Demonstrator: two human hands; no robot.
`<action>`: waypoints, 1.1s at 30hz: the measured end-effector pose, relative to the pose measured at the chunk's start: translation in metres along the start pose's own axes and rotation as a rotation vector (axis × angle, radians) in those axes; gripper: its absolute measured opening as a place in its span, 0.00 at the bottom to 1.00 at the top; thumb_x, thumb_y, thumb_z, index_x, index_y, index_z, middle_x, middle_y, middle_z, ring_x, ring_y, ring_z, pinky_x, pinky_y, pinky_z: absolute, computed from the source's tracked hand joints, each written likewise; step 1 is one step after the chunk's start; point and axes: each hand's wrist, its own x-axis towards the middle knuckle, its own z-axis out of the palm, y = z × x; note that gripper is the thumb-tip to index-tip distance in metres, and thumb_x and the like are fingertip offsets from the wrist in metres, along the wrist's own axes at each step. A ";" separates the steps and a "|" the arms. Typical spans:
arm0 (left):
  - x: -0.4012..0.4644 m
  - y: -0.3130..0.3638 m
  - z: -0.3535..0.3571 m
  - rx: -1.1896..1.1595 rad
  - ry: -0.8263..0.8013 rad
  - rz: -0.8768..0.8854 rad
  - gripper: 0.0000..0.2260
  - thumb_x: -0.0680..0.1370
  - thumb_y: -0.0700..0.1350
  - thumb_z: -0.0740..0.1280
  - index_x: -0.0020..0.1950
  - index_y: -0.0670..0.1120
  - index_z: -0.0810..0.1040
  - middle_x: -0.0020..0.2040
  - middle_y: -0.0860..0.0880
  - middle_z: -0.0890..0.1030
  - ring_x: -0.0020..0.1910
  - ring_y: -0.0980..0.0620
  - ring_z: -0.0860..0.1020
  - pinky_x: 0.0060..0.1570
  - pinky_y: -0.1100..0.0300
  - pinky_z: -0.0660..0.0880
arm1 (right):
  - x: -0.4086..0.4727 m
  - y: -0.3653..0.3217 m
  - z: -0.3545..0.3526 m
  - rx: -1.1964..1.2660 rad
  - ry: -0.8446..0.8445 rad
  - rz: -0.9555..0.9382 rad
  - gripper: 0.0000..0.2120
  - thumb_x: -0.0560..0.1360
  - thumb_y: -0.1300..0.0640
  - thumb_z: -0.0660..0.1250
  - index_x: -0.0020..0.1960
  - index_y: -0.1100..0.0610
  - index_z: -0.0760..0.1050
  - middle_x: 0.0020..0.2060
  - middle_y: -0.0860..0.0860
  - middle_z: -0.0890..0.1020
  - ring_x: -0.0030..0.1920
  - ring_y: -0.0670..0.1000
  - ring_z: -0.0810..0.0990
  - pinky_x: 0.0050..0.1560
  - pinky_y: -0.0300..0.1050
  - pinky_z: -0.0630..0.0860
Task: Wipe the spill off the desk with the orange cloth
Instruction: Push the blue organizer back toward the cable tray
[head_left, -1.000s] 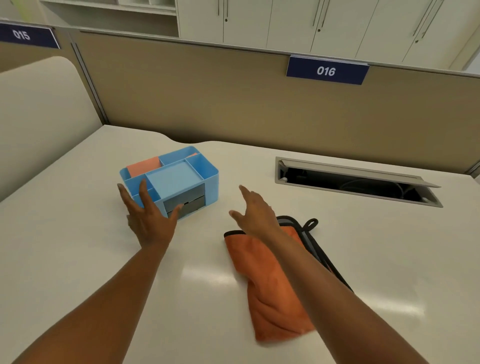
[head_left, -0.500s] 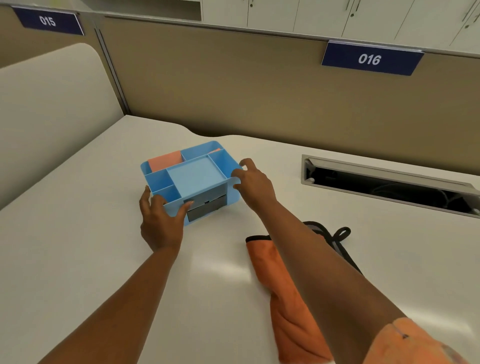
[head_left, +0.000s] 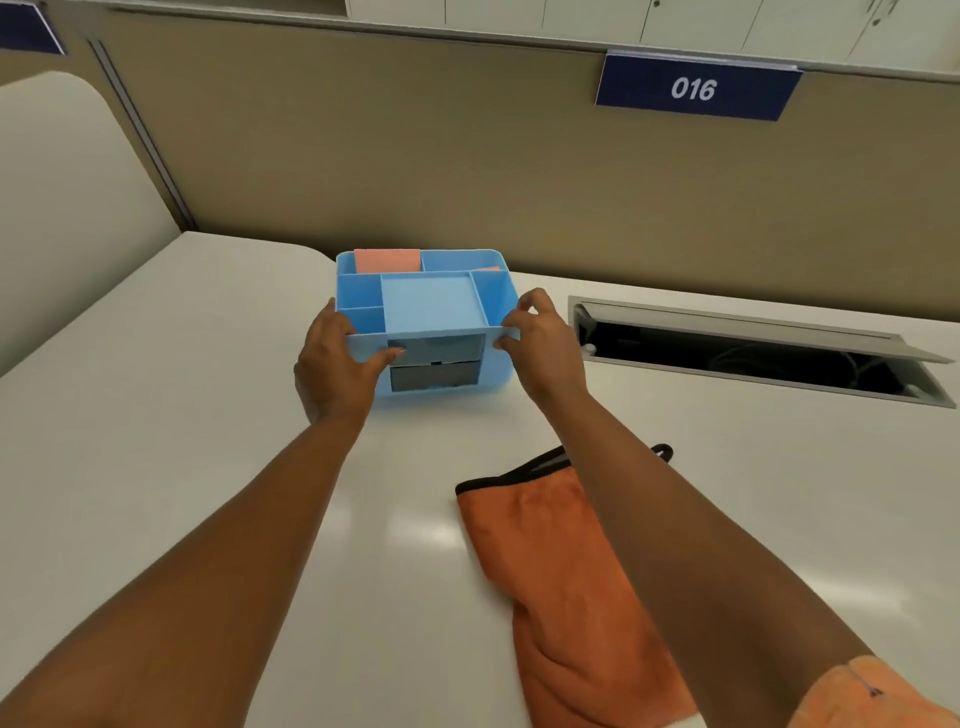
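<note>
Nearest, the orange cloth (head_left: 561, 587) lies crumpled on the white desk (head_left: 156, 441), on the near side of the blue organizer (head_left: 428, 312) and partly hidden under the right forearm. Farther on, the left hand (head_left: 337, 364) and right hand (head_left: 540, 343) hold the organizer's two sides, fingers curled on its walls. Right of the organizer gapes an open cable hatch (head_left: 753, 353); behind it a partition (head_left: 415, 156) bears a sign (head_left: 696, 88) reading "016".

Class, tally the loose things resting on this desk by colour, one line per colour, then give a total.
Blue: 1, the organizer gripped by left hand and right hand
Orange: 1, the cloth
Total: 2
</note>
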 end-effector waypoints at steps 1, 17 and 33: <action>0.005 0.004 0.007 0.000 -0.024 0.008 0.26 0.66 0.51 0.75 0.58 0.40 0.71 0.61 0.42 0.77 0.55 0.44 0.77 0.52 0.55 0.76 | 0.001 0.007 -0.002 -0.012 0.004 0.021 0.09 0.74 0.60 0.66 0.51 0.64 0.78 0.56 0.57 0.74 0.45 0.56 0.77 0.40 0.40 0.65; 0.051 0.030 0.097 -0.138 -0.198 0.028 0.24 0.67 0.49 0.74 0.59 0.43 0.73 0.58 0.43 0.79 0.51 0.48 0.76 0.54 0.56 0.76 | 0.051 0.072 -0.022 -0.212 0.008 0.056 0.10 0.72 0.61 0.68 0.52 0.64 0.80 0.53 0.61 0.76 0.48 0.60 0.77 0.41 0.41 0.65; 0.059 0.027 0.109 -0.135 -0.237 0.030 0.24 0.68 0.48 0.73 0.60 0.42 0.72 0.61 0.42 0.78 0.56 0.44 0.76 0.55 0.53 0.76 | 0.063 0.085 -0.017 -0.181 -0.007 0.056 0.12 0.74 0.62 0.67 0.56 0.63 0.78 0.54 0.61 0.78 0.54 0.59 0.78 0.48 0.41 0.72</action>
